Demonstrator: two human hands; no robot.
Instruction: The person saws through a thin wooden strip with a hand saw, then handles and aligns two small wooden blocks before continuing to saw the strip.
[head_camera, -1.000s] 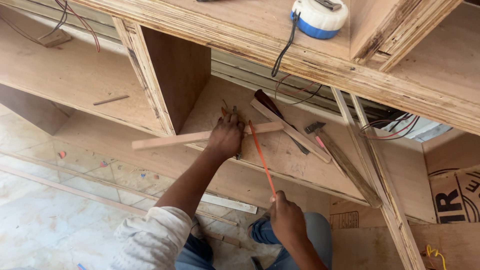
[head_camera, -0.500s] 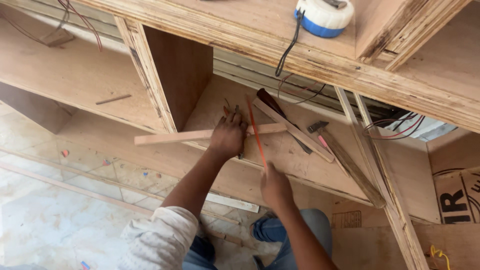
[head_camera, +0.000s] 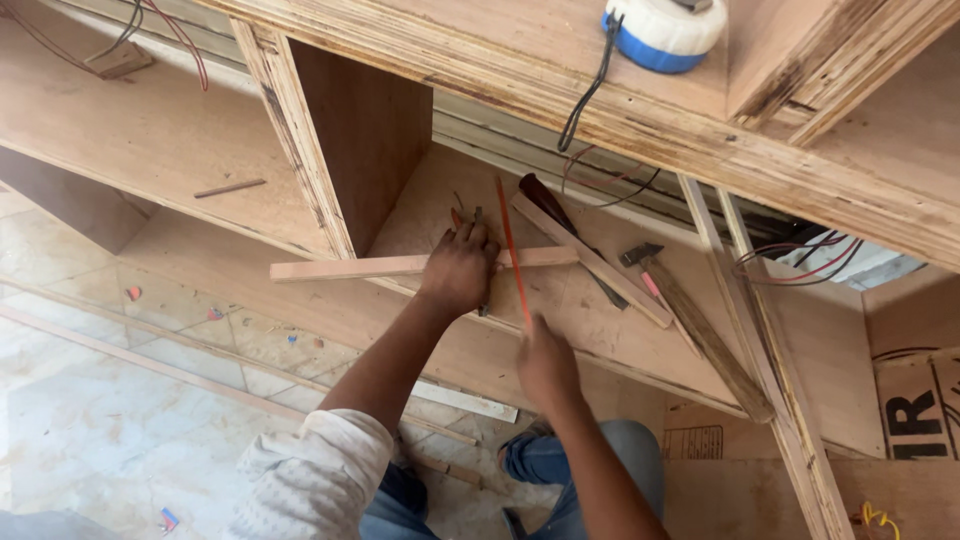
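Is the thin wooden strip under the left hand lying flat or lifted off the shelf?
Lying flat. The wooden strip rests across the plywood shelf, pressed down by the left hand.

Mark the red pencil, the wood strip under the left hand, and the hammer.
red pencil (head_camera: 512, 250), head view, middle of its shaft above the right hand.
wood strip (head_camera: 345, 268), head view, bare stretch left of the left hand.
hammer (head_camera: 700, 335), head view, middle of its wooden handle.
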